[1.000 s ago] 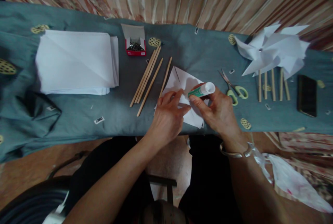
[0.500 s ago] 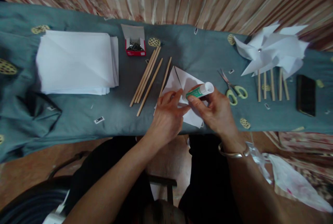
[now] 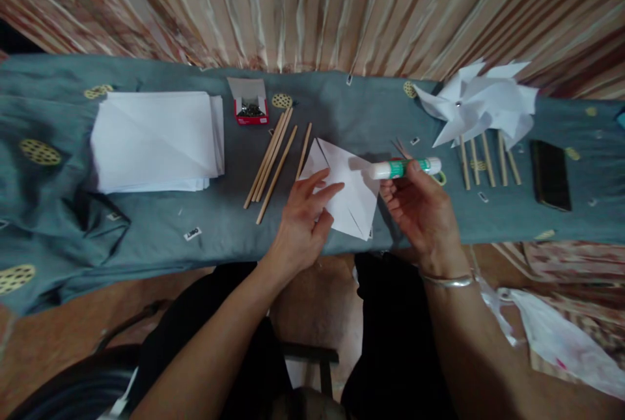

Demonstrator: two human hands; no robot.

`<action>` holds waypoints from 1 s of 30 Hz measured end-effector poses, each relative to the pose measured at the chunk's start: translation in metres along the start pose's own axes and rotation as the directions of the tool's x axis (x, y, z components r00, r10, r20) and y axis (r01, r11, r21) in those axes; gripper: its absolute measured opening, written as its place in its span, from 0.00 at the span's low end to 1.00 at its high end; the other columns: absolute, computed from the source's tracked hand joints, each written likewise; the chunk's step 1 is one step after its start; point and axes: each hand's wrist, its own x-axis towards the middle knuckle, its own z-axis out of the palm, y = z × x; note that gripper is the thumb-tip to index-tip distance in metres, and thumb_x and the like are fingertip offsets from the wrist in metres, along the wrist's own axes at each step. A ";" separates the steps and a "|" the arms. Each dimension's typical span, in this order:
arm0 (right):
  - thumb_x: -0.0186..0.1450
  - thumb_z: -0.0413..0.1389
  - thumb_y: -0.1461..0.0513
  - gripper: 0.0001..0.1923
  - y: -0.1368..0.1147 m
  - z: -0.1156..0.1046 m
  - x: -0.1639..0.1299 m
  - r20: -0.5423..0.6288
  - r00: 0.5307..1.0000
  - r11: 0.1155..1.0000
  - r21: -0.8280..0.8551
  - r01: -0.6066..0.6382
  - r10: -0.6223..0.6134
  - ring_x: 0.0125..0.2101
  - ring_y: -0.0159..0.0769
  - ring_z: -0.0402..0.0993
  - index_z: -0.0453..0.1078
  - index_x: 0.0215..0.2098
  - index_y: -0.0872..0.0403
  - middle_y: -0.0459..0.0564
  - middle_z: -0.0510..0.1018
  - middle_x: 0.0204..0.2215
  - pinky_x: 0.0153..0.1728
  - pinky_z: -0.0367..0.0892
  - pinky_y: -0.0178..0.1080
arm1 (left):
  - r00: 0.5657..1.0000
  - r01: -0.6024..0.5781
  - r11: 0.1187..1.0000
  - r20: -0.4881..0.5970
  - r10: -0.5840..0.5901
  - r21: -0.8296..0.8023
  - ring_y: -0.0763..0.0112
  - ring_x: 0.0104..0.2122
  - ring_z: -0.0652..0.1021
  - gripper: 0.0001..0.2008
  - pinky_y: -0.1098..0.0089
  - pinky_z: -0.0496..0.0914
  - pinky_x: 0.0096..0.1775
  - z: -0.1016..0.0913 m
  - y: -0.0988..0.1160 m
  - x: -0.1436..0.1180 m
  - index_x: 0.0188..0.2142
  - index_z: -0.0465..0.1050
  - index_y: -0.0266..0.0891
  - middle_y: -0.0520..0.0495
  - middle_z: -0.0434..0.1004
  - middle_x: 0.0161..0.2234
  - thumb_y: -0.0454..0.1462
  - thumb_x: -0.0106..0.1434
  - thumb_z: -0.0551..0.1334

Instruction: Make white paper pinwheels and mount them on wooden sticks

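Head cam: left hand [image 3: 297, 228] pressed flat on the cut paper square [image 3: 349, 195] on the counter [image 3: 219, 224], right hand [image 3: 422, 211] gripping the glue stick [image 3: 404, 167] beside it. Folding looks barely begun; finished pinwheels [image 3: 481, 107] wait far right.

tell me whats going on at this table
A seated person works at a cloth-covered table. The left hand presses down a folded white paper square, while the right hand holds a glue stick lifted level beside it. Loose wooden sticks, a paper stack, a box of pins and finished paper pinwheels lie around.
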 end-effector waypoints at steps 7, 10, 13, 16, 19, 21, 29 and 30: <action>0.53 0.68 0.58 0.11 0.008 0.006 -0.013 0.061 0.990 0.979 0.156 -0.134 0.125 0.28 0.28 0.79 0.73 0.29 0.53 0.44 0.81 0.25 0.37 0.76 0.29 | 0.816 0.355 0.442 0.042 -0.577 -0.824 0.70 0.37 0.76 0.12 0.70 0.69 0.39 -0.006 0.010 0.013 0.40 0.76 0.38 0.43 0.79 0.43 0.39 0.58 0.63; 0.53 0.68 0.58 0.10 0.011 0.009 -0.018 0.087 0.986 0.972 0.178 -0.155 0.142 0.28 0.29 0.80 0.72 0.28 0.53 0.45 0.81 0.24 0.36 0.76 0.29 | 0.775 0.348 0.243 0.132 -0.618 -0.905 0.73 0.37 0.76 0.10 0.73 0.69 0.40 -0.006 0.018 0.014 0.37 0.75 0.35 0.44 0.79 0.40 0.32 0.54 0.61; 0.52 0.68 0.58 0.12 0.014 0.012 -0.027 0.126 0.979 0.965 0.187 -0.182 0.160 0.28 0.31 0.80 0.73 0.29 0.54 0.46 0.82 0.24 0.35 0.77 0.30 | 0.756 0.331 0.132 0.179 -0.630 -0.935 0.72 0.38 0.78 0.11 0.73 0.69 0.45 -0.005 0.026 0.012 0.35 0.74 0.34 0.43 0.79 0.37 0.28 0.53 0.57; 0.50 0.70 0.58 0.13 0.018 0.017 -0.039 0.173 0.969 0.960 0.190 -0.207 0.175 0.27 0.31 0.80 0.74 0.30 0.55 0.47 0.82 0.24 0.33 0.77 0.29 | 0.732 0.344 0.074 0.218 -0.645 -0.936 0.71 0.38 0.79 0.09 0.71 0.69 0.47 -0.004 0.034 0.010 0.37 0.72 0.33 0.42 0.80 0.35 0.28 0.57 0.56; 0.49 0.70 0.60 0.13 0.022 0.021 -0.051 0.206 0.963 0.961 0.178 -0.210 0.173 0.27 0.31 0.81 0.75 0.29 0.55 0.46 0.83 0.25 0.34 0.77 0.30 | 0.715 0.358 0.043 0.244 -0.655 -0.933 0.70 0.37 0.79 0.09 0.69 0.69 0.47 -0.003 0.039 0.005 0.39 0.72 0.33 0.41 0.80 0.35 0.31 0.62 0.55; 0.49 0.70 0.61 0.12 0.025 0.022 -0.057 0.216 0.963 0.969 0.156 -0.194 0.159 0.28 0.32 0.81 0.76 0.30 0.55 0.47 0.84 0.28 0.35 0.77 0.31 | 0.719 0.357 0.042 0.246 -0.650 -0.933 0.69 0.37 0.79 0.10 0.68 0.68 0.47 -0.003 0.040 0.002 0.40 0.72 0.33 0.41 0.80 0.36 0.32 0.64 0.54; 0.50 0.70 0.61 0.15 0.032 0.027 -0.061 0.263 0.956 0.986 0.058 -0.153 0.133 0.31 0.35 0.82 0.77 0.35 0.56 0.50 0.84 0.30 0.40 0.77 0.36 | 0.743 0.346 0.094 0.212 -0.635 -0.933 0.65 0.45 0.78 0.11 0.67 0.69 0.48 -0.004 0.038 -0.001 0.42 0.72 0.34 0.40 0.80 0.39 0.33 0.65 0.53; 0.50 0.70 0.61 0.15 0.032 0.028 -0.061 0.262 0.956 0.986 0.059 -0.153 0.133 0.31 0.35 0.82 0.77 0.35 0.56 0.49 0.84 0.31 0.40 0.78 0.36 | 0.745 0.345 0.095 0.211 -0.633 -0.934 0.65 0.45 0.78 0.10 0.67 0.69 0.48 -0.003 0.037 0.000 0.42 0.72 0.34 0.41 0.80 0.39 0.33 0.65 0.53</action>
